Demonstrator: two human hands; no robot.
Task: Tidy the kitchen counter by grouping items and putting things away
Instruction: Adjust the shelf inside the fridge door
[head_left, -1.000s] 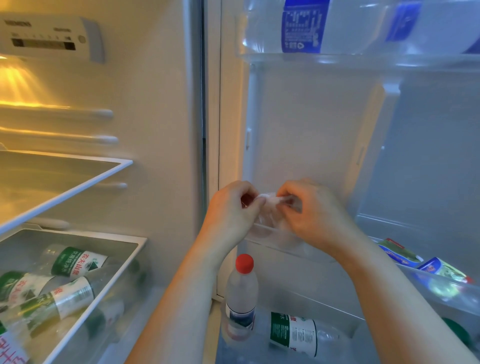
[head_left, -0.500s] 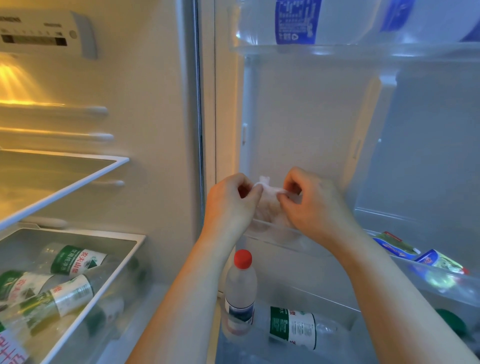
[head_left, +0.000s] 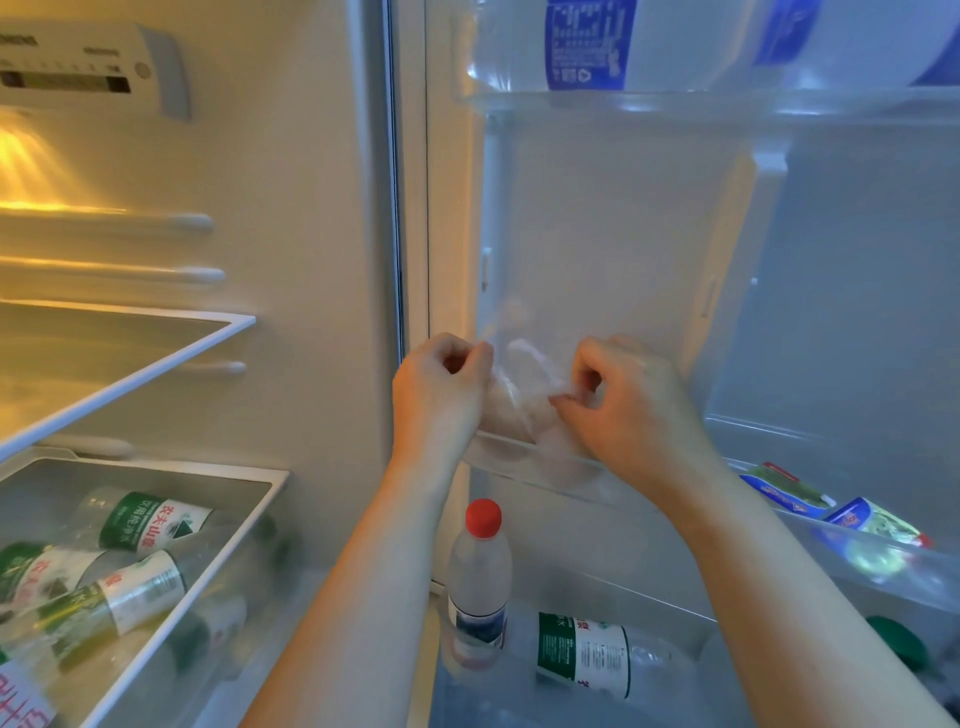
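Looking into an open fridge, at the inside of the fridge door (head_left: 623, 234). Holding a clear plastic bag (head_left: 519, 410) there with both hands, right in the middle of the view.

On the bag's left side, the left hand (head_left: 441, 395), with fingers curled in and pinching the top edge of the plastic. On the bag's right side, the right hand (head_left: 628, 410), with thumb and first finger pinching the plastic and the other fingers curled. Both hands gripping the bag, a little apart, with the top of the bag stretched between them.

Something pale and a bit pink inside the bag; too blurry to tell what. Bottom of the bag down behind the rim of a clear door shelf (head_left: 545, 467).

Farther right along that row, two bright packets (head_left: 789, 491) lying in the door.

Below the hands, a bottle with a red cap (head_left: 478, 577) standing up in the bottom bin (head_left: 649, 597) of the door. Just beside it, a bottle with a green label (head_left: 582, 654) lying on its side.

Up at the top of the door, big bottles with blue labels (head_left: 587, 47) on the highest shelf.

Over on the left, inside the fridge, a glass shelf (head_left: 130, 374) lit yellow. Under it, a drawer (head_left: 208, 587) full of water bottles lying down, most with green labels. Up in the left corner, a white control box (head_left: 88, 67).
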